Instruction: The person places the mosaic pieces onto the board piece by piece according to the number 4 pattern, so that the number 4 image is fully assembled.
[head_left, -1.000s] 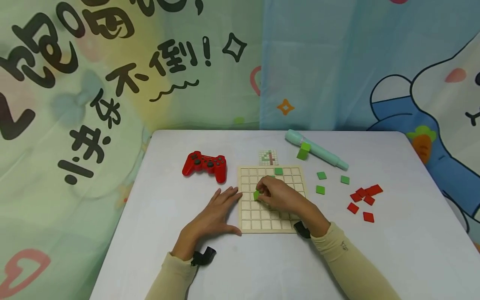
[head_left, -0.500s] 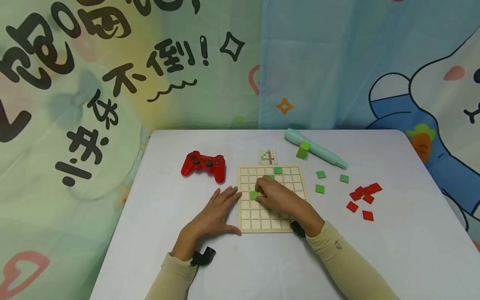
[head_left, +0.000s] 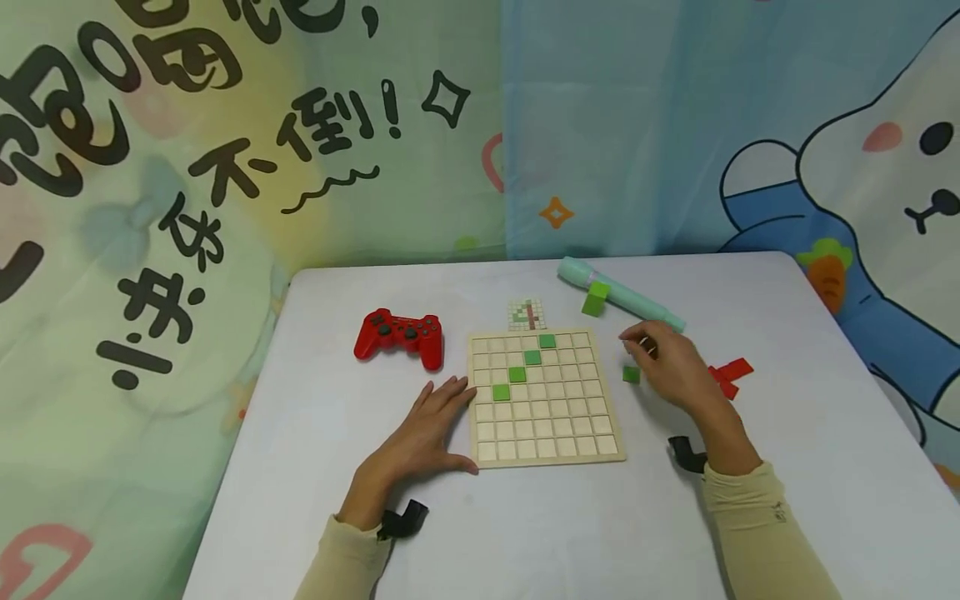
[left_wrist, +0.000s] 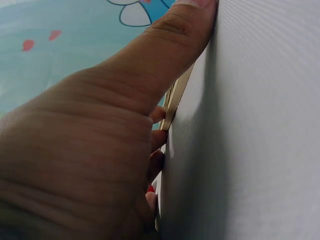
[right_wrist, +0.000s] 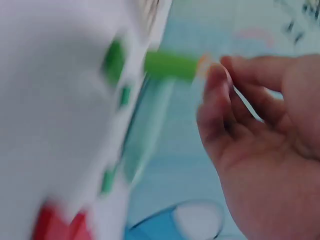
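Observation:
A wooden grid board [head_left: 543,433] lies on the white table, with several green square tiles [head_left: 501,392] in its cells along a diagonal. My left hand [head_left: 416,437] rests at the board's left side, fingers spread and fingertips against its edge; the left wrist view shows the thumb down on the table. To the right of the board, my right hand [head_left: 671,367] hovers above the table. Its fingers are loosely bent, and nothing shows between thumb and forefinger in the right wrist view. Below its fingertips lies a loose green tile [head_left: 632,374].
Red tiles [head_left: 731,377] lie right of the right hand, partly hidden by it. A teal marker-like tube [head_left: 637,297] and a green block [head_left: 596,298] sit at the back. A small pattern card [head_left: 527,315] lies behind the board; a red game controller [head_left: 400,336] stands left.
The right hand has let go of the green tile, which now lies flat in its cell, and has moved right off the board toward the loose tiles. The left hand stays put.

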